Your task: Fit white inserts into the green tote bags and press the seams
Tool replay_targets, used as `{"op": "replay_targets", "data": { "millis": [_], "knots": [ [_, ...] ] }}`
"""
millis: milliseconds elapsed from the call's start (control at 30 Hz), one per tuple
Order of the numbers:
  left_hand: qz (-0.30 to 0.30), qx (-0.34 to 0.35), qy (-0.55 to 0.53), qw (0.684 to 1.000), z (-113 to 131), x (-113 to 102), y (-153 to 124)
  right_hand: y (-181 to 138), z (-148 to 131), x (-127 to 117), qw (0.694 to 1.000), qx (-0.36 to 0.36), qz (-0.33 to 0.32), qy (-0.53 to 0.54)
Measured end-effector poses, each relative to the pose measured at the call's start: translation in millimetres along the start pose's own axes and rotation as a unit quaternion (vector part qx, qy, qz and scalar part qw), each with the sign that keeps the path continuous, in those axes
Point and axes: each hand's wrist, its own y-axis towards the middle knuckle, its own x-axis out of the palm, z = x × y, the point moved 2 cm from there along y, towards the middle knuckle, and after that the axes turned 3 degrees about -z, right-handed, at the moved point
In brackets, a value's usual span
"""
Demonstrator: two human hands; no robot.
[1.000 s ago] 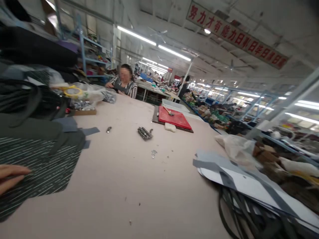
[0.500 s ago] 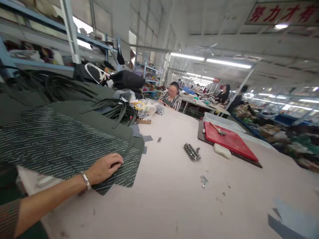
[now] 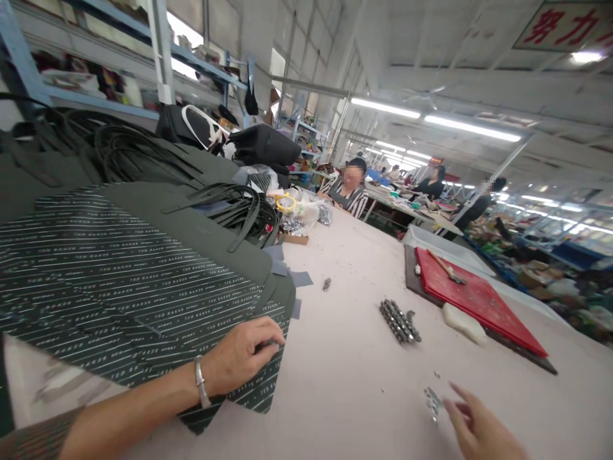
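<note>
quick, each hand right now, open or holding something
Left hand: curled on the striped fabric; any grip hidden.
Right hand: open, nothing visibly held, beside small silver pieces.

I classify this site as a factory workshop: a broad worktable bears printed fabric, metal parts and a hammer; loaded shelving, tube lights and workers at further tables confirm it.

L hand palm-down, loosely curled, R hand part-open, blurred
</note>
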Motion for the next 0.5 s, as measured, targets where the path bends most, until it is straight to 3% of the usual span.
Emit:
{"op": "replay_targets", "data": {
  "millis": [133,233,333,500],
  "knots": [
    [-0.004,-0.001,-0.037,0.999,-2,5,0,59,-139,26,0.994,-0.060,-0.065,0.062],
    [0.007,-0.011,-0.054,0.998,-9,2,-2,95,-220,54,0.993,-0.070,-0.078,0.056],
    [0.014,-0.029,-0.068,0.997,-17,-1,-4,118,-262,80,0.995,-0.042,-0.079,0.042],
    [0.024,-0.044,-0.093,0.994,-23,-6,-5,126,-279,90,0.995,-0.029,-0.082,0.054]
  ]
}}
